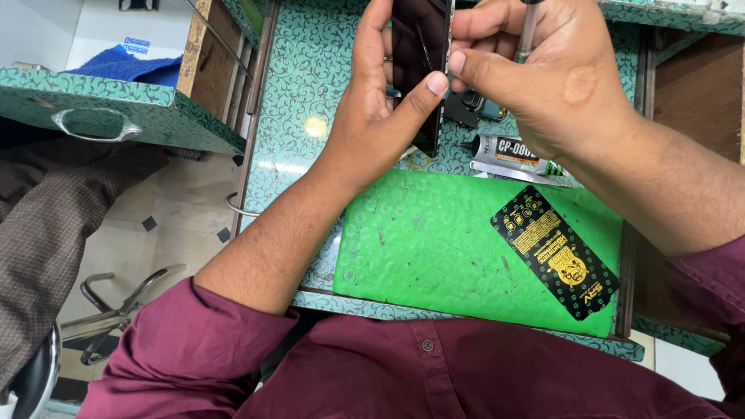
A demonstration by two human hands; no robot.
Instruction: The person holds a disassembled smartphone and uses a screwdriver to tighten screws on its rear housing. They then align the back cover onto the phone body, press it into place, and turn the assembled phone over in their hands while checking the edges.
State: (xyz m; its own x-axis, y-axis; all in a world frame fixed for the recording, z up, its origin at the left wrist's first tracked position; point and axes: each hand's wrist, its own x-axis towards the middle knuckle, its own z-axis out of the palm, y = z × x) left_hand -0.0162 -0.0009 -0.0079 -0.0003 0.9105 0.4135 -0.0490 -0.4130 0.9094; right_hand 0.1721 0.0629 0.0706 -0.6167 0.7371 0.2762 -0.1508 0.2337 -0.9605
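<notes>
My left hand grips a dark, slim phone-like device, held upright on its edge above the desk, thumb pressed on its side. Close against the device's right edge, my right hand pinches a thin pen-like tool between its fingers, forefinger tip touching my left thumb. Both hands hover over the far part of a green work mat. The device's top is cut off by the frame edge.
A black rectangular sticker with yellow print lies on the mat at right. A grey glue tube and a small dark part lie behind the mat. The teal patterned desk has an open drawer at left holding a blue cloth.
</notes>
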